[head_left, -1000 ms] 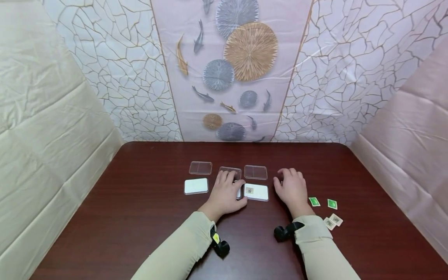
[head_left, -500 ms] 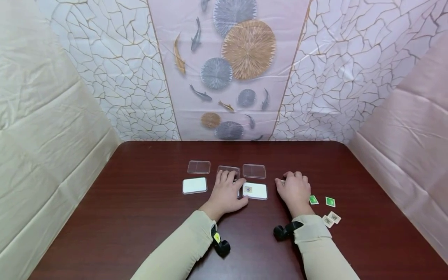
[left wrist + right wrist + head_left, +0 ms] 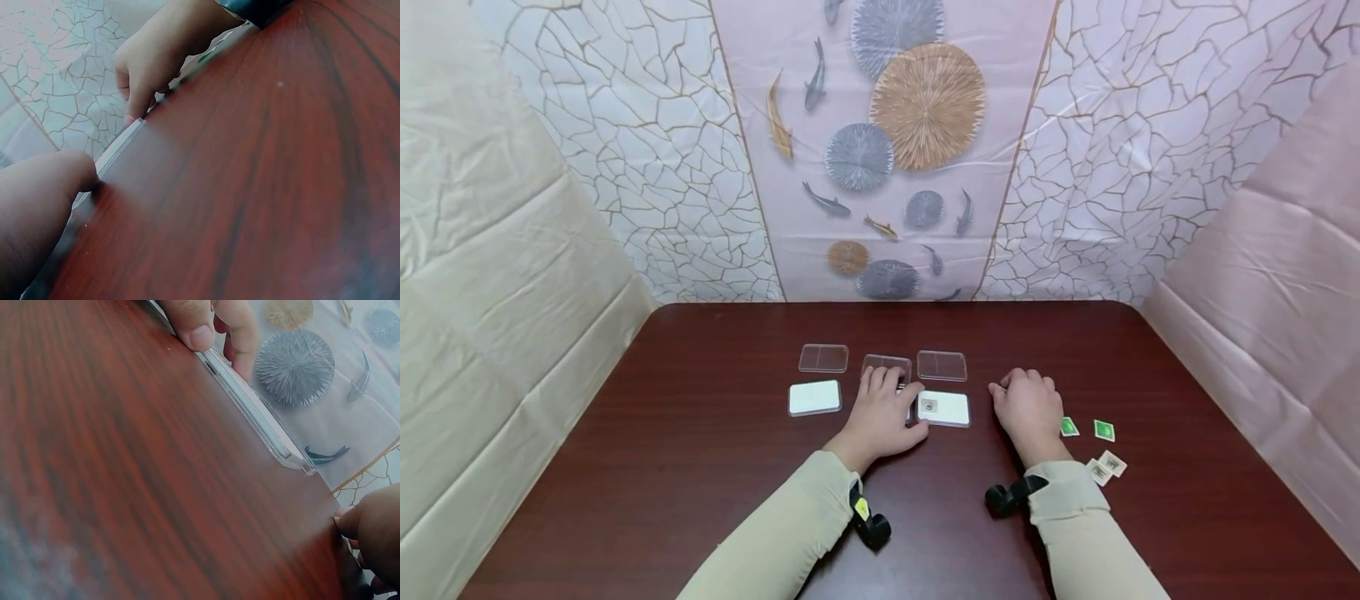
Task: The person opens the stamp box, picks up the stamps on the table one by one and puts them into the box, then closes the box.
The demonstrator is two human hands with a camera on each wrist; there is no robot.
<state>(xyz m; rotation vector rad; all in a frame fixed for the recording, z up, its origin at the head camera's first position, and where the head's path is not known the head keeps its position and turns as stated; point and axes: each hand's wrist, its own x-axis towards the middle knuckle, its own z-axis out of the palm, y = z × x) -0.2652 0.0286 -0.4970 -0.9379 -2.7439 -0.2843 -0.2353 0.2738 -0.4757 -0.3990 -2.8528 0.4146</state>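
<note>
In the head view my left hand (image 3: 880, 412) lies over the middle of a row of clear cases and largely hides what is under it. Its thumb (image 3: 199, 334) touches the near edge of the right-hand case (image 3: 951, 408), which has a white insert and a small beige stamp at its left end. Farther right, my right hand (image 3: 1028, 417) is low over the table, thumb and curled fingers together at a small pale-edged piece, apparently a stamp, mostly hidden. Beside that wrist lie two green stamps (image 3: 1103, 430) and two overlapping beige stamps (image 3: 1112, 463).
A case with a white insert (image 3: 814, 397) lies left of my left hand. Behind stand clear lids (image 3: 823, 358), with another lid (image 3: 942, 366) at the right and one partly under my fingers. A patterned cloth (image 3: 880, 250) hangs behind the dark red table (image 3: 737, 483).
My right hand's fingers have drawn closer together; a pale piece showed between them half a second ago and is now mostly hidden. The left hand stays in place. The head view has shifted slightly.
</note>
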